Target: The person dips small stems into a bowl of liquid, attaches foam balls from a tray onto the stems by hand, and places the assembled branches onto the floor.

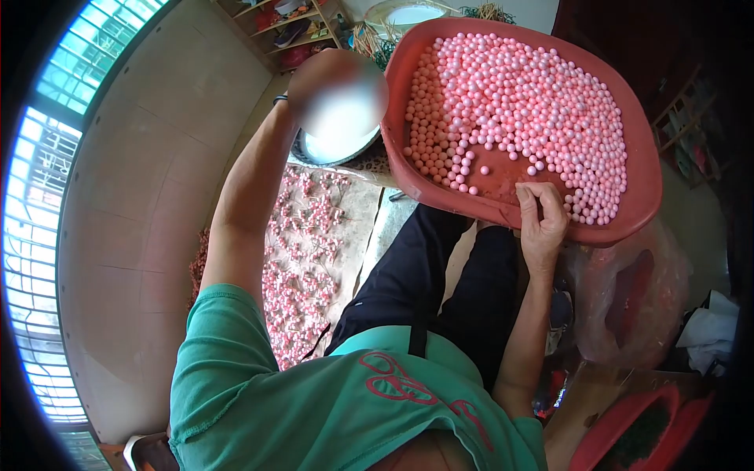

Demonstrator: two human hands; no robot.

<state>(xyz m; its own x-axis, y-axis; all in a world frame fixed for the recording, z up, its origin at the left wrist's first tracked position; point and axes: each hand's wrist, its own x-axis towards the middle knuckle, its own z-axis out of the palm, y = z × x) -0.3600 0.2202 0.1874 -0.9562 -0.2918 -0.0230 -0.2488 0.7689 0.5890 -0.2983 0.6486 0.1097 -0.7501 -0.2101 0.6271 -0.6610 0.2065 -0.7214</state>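
A large red plastic basin (644, 149) of pink beads (518, 86) rests at my knees, tilted in view. At its near rim is my right hand (543, 220), thumb and fingertips pinched together above a bare patch of the basin floor. Whatever the pinch holds is too small to make out. A few loose beads lie near the fingers. My left hand (334, 74) reaches out over a bowl (338, 145) with white contents, left of the basin. Blur covers that hand and part of the bowl, so its fingers do not show.
Many pink bead sprigs (302, 275) lie on a pale sheet on the floor at left. A shelf (294, 27) and a second round white vessel (412, 14) stand at the back. A clear plastic bag (628, 306) and red tubs (628, 432) sit to the right.
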